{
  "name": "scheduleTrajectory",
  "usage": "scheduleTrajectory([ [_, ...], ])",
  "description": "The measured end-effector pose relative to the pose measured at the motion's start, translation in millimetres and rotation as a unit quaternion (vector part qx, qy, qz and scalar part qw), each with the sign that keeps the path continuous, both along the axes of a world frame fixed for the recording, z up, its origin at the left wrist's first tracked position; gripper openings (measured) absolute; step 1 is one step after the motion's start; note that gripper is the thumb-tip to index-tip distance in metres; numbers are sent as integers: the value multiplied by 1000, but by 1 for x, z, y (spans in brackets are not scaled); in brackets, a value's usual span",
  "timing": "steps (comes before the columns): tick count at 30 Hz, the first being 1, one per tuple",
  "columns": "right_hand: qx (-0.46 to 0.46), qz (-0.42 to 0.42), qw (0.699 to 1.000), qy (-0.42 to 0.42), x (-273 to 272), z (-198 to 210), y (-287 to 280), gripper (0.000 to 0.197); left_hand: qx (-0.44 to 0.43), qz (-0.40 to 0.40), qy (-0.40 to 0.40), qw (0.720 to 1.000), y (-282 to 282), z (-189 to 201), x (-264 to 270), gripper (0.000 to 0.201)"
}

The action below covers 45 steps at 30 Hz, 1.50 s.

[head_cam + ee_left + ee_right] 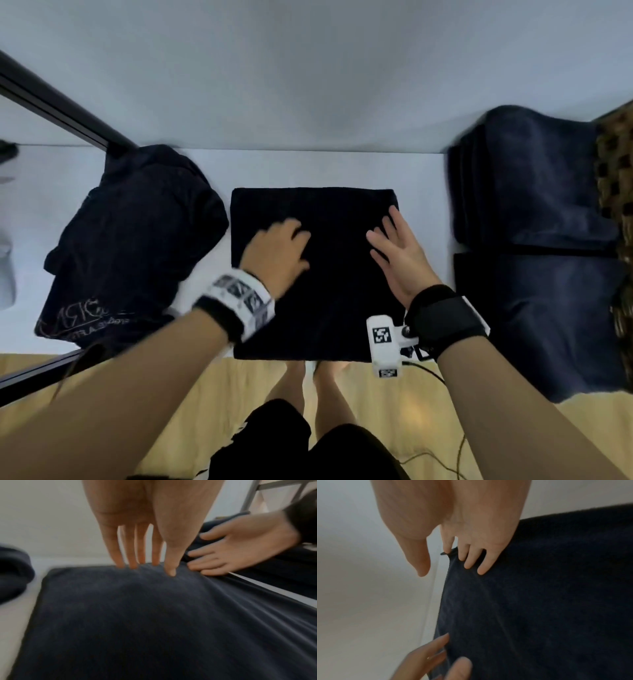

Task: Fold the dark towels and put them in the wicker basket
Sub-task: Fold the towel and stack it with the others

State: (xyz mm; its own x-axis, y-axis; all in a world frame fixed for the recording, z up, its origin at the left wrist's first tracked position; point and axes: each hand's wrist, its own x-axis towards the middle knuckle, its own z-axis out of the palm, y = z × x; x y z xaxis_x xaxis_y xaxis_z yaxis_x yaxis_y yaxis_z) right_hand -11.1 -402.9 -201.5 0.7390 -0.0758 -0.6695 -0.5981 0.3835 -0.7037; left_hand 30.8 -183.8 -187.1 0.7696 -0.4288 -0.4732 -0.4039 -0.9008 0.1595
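My left hand (279, 253) and right hand (400, 255) lie flat on the folded dark towel (329, 219), fingers straight, gripping nothing — it sits mid-table (308, 164), between an unfolded heap (133, 240) and folded towels (534, 185) by the wicker basket (616, 164).

white table (308, 164) | on it: folded towel (329, 274), towel heap (137, 240), basket (616, 178)

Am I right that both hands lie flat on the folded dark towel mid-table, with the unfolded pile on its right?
Not quite. The left hand and right hand do lie flat on the folded dark towel, but the head view shows the unfolded pile on its left.
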Motion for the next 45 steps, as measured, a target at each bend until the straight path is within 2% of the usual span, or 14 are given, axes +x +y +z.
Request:
scheduleTrajectory([
  [3,-118,73,990,-35,-2,-4,5,72,55,72,40,995,8,-25,-31,89],
  [5,-226,159,959,-61,-5,-5,8,68,54,139,52,987,19,-32,-24,107],
  [7,-349,254,897,-92,-11,-5,13,71,62,163,61,983,27,-36,-13,119],
  [11,-523,473,707,-63,-29,-11,22,108,65,144,69,985,34,-39,-10,123],
  [13,-545,504,668,-39,-31,-15,22,119,66,143,68,985,33,-41,-11,123],
  [19,-539,506,673,-28,-3,-23,16,130,65,151,55,985,29,-48,7,130],
  [26,-539,502,675,-29,45,-22,3,130,78,140,79,984,18,-47,70,133],
  [31,-541,508,669,-36,55,-16,2,124,85,143,84,982,15,-45,78,133],
  [32,-537,497,681,-39,50,-13,3,120,85,145,85,982,14,-44,78,132],
  [34,-532,429,728,-59,31,-3,7,101,84,150,84,982,12,-42,79,131],
  [36,-538,308,781,-78,-1,8,11,65,85,153,82,981,10,-40,79,131],
  [39,-549,207,810,7,-61,20,13,17,83,150,71,983,8,-37,76,128],
  [41,-532,201,817,96,-96,19,10,15,88,142,51,985,8,-35,74,125],
  [45,-467,196,836,211,-138,6,2,33,106,107,-19,988,-1,-30,57,112],
])
